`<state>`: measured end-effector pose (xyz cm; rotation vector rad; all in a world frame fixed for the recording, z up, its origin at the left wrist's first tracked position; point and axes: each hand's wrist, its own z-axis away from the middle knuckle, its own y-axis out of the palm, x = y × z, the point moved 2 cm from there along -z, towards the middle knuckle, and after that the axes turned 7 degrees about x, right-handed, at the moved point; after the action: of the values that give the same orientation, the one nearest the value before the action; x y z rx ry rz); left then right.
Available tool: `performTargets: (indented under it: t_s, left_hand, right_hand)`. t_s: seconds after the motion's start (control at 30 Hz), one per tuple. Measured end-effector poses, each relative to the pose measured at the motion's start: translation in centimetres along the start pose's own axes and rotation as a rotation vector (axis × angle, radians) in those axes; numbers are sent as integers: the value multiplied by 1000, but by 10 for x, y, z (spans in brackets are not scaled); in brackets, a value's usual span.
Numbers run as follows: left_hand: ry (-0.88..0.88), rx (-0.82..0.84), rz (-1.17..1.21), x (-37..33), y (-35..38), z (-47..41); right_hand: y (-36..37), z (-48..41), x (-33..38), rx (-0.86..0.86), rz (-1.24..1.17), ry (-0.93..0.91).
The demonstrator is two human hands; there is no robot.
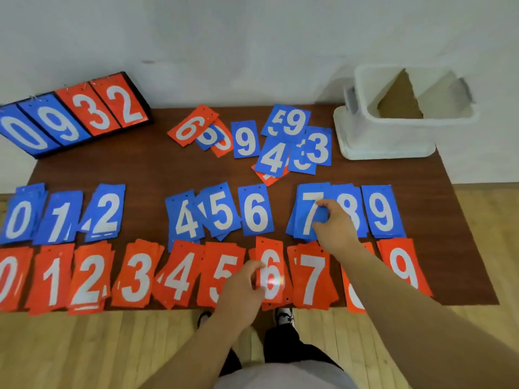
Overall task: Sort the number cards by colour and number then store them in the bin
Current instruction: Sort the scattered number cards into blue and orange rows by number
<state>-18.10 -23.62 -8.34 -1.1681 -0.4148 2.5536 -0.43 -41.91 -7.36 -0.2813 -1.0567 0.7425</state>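
Nearly sorted: left hand (247,279) is pinching red 6 (271,272), right hand (335,224) is pinching blue 7 (307,213); twelve-o'clock pile (276,153) is waiting, then the bin (393,138).

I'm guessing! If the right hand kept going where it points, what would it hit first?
The right hand pinches the blue 7 card; beyond it, probably the loose blue 4 card, though depth is unclear.
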Motion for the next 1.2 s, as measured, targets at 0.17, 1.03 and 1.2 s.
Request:
performTargets:
  t_s: [0.17,1.03,1.2]
  left_hand:
    - [-31,-71,-17,3,12,0]
    - [-28,-246,179,37,-64,26]
    - [-25,-236,187,59,-90,35]
  right_hand:
    - [3,-18,-9,12,49,-17]
    - [89,48,-2,157,532,-220]
    - [116,41,5,51,689,-150]
